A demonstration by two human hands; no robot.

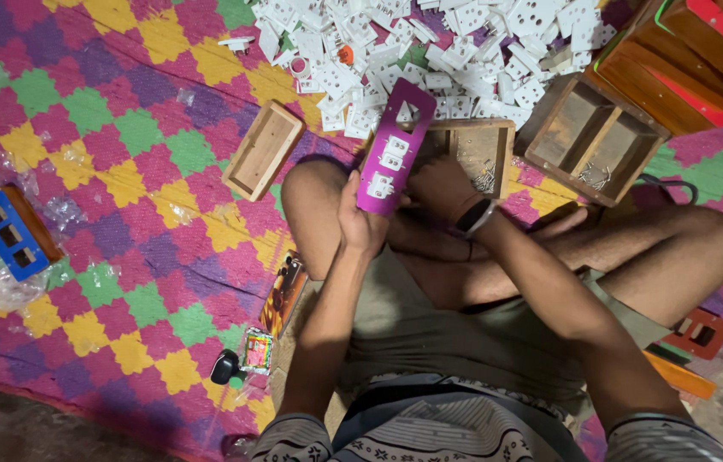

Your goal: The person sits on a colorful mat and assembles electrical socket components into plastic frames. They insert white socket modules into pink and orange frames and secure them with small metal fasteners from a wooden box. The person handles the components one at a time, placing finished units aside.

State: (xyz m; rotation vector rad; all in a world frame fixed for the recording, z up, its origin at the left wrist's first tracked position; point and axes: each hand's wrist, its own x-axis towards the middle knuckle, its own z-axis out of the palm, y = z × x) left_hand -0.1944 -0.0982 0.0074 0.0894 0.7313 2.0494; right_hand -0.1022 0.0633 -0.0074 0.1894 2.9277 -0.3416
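Your left hand [360, 224] grips the purple switch plate [394, 147] upright above your knee (white sockets [389, 162] fitted in it); your right hand [440, 186] presses against its edge, fingers curled, beside the wooden box [472, 150].

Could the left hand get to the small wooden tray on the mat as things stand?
Probably yes, but the left hand grips the purple plate, so it must let go first. The wooden tray lies open just left of the knee, nothing between.
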